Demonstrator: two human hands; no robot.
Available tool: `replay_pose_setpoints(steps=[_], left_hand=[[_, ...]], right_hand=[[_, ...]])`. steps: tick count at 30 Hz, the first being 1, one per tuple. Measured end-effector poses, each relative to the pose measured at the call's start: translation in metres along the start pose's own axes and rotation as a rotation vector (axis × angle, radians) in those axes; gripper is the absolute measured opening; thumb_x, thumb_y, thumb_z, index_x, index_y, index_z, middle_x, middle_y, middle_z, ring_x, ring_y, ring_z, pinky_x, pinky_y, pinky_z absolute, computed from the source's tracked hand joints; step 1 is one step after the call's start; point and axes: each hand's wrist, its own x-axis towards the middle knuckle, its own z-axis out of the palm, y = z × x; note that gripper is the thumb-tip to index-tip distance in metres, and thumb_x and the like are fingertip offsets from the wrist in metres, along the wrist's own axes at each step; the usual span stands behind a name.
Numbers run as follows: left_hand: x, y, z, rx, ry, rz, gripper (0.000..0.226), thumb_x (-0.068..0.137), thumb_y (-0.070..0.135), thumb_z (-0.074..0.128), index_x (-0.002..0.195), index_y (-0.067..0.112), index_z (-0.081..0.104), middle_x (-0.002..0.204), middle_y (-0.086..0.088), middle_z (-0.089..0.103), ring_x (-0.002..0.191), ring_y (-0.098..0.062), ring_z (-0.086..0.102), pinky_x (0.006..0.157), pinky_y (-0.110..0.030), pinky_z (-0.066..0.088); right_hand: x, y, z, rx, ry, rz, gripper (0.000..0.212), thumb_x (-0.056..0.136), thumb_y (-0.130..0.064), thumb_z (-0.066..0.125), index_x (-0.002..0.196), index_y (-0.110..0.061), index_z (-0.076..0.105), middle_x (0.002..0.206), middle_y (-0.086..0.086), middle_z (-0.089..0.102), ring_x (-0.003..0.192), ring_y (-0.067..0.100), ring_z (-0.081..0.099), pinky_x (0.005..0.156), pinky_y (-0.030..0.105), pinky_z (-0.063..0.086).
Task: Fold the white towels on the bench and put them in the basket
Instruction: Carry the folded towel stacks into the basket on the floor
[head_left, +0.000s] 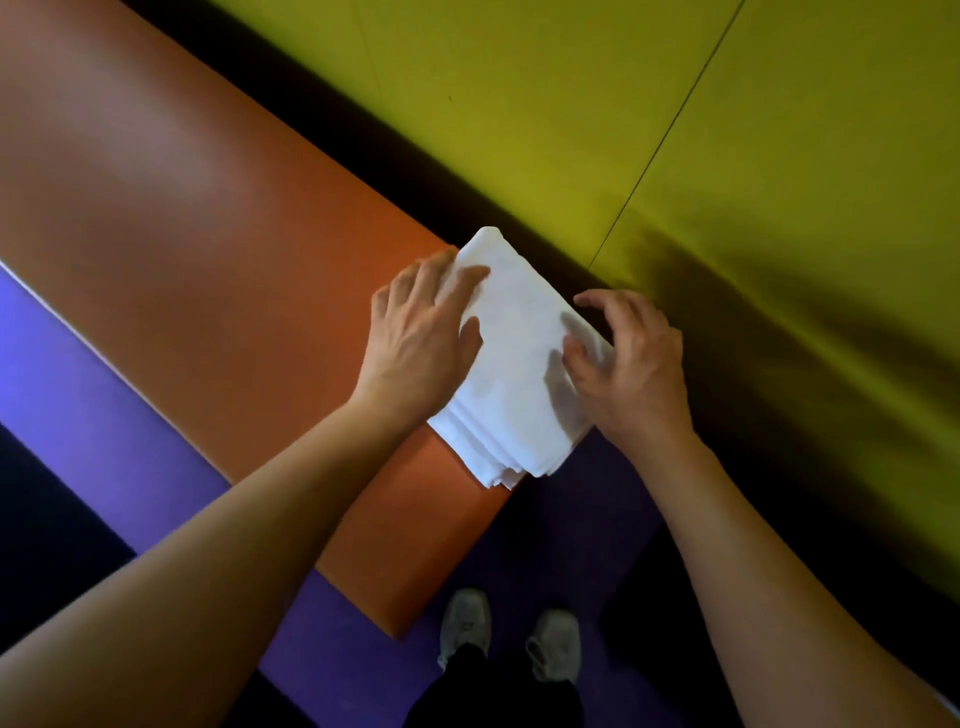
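Left hand (423, 332) flat on folded towel (514, 364), right hand (631, 364) pinching its edge, orange bench (208, 260)

Looking down on an orange padded bench (208, 234) running diagonally and catching a soft sheen toward its far end. Lying beneath it, purple flooring (130, 415) glowing brighter at the left edge. Rising beyond a dark strip (363, 145), yellow-green panelling (571, 104) (wall or mat, hard telling) showing one thin seam (675, 114) and carrying a broad shadow (779, 312) at the right.

Prob. a gym or play room: padded orange surface (171, 218), yellow-green wall pads (571, 104), purple floor (130, 415).
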Motion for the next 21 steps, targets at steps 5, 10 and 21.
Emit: replay_pose_setpoints(steps=[5, 10, 21], left_hand=[[0.032, -0.040, -0.010, -0.286, -0.133, -0.492, 0.075, 0.084, 0.060, 0.064, 0.145, 0.027, 0.037, 0.140, -0.004, 0.047, 0.129, -0.030, 0.046, 0.105, -0.049, 0.042], [-0.011, -0.023, -0.004, -0.561, -0.199, -0.872, 0.089, 0.074, 0.076, 0.067, 0.136, 0.017, 0.044, 0.123, 0.004, 0.056, 0.102, -0.018, 0.059, 0.072, -0.033, 0.049], [-0.045, 0.027, 0.041, -1.174, -0.045, -1.138, 0.064, 0.062, 0.054, 0.088, 0.113, 0.028, 0.059, 0.111, 0.003, 0.071, 0.099, -0.019, 0.072, 0.084, -0.048, 0.061]], right_hand=[[0.008, 0.004, 0.004, -0.102, -0.262, 0.084, 0.060, 0.091, -0.052, 0.058, 0.144, -0.034, 0.038, 0.144, -0.005, 0.050, 0.135, 0.019, 0.044, 0.112, 0.046, 0.028], [0.025, 0.010, 0.013, -0.097, -0.459, 0.232, 0.068, 0.083, -0.068, 0.057, 0.137, -0.027, 0.046, 0.121, 0.004, 0.056, 0.114, 0.029, 0.056, 0.100, 0.051, 0.043], [0.026, 0.006, 0.020, 0.211, -0.483, 0.447, 0.062, 0.075, -0.068, 0.071, 0.118, -0.025, 0.057, 0.102, -0.010, 0.065, 0.095, 0.017, 0.065, 0.081, 0.036, 0.054]])
